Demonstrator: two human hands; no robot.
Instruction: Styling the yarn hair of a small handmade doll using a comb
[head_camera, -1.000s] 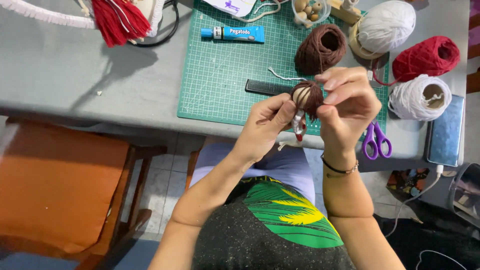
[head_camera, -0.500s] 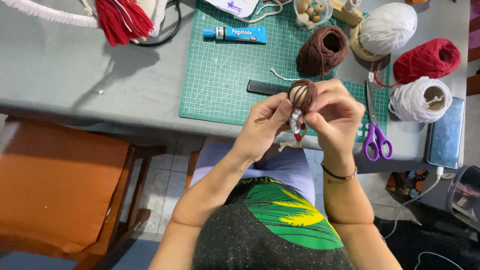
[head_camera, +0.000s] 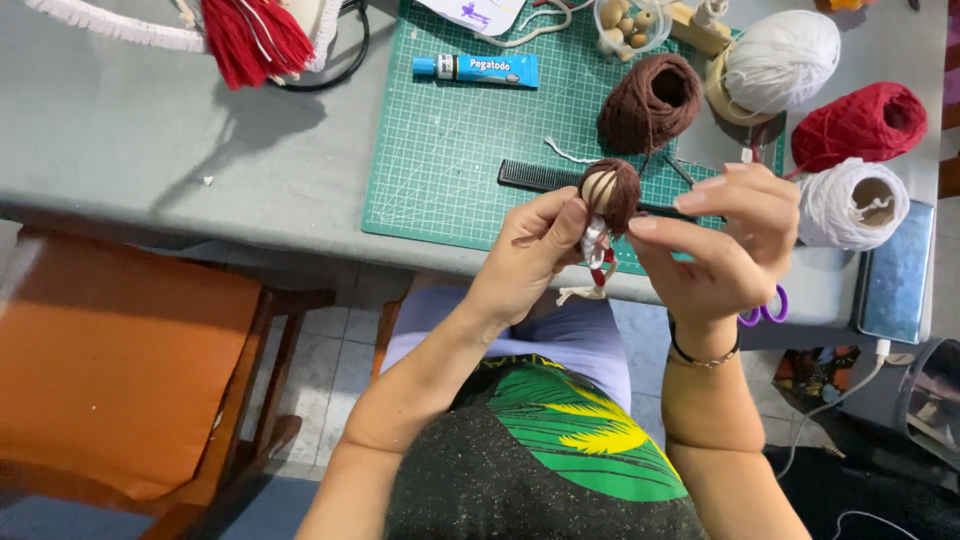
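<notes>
1. Small doll (head_camera: 603, 215): wooden bead head capped with brown yarn hair, white and red wrapped body. It is held upright in the air over the near edge of the green cutting mat (head_camera: 450, 150), between both hands.
2. Left hand (head_camera: 530, 250): fingers and thumb closed on the doll's body from the left side.
3. Right hand (head_camera: 725, 245): fingers curled loosely, fingertips pointing at the doll's head; whether they touch the hair cannot be told.
4. Black comb (head_camera: 540, 177): lies flat on the mat's near part, partly hidden behind the doll.
5. Brown yarn ball (head_camera: 652, 100): on the mat's far right part.
6. Glue tube (head_camera: 475, 69): blue and white, lying at the mat's far edge.
7. White yarn ball (head_camera: 785, 55), red yarn ball (head_camera: 862, 125), white twine spool (head_camera: 853, 203): grouped at the grey table's (head_camera: 150, 150) right end.
8. Purple-handled scissors (head_camera: 765, 308): at the table's near edge, mostly hidden by the right hand.
9. Red tassel (head_camera: 255, 40): far left part of the table.
</notes>
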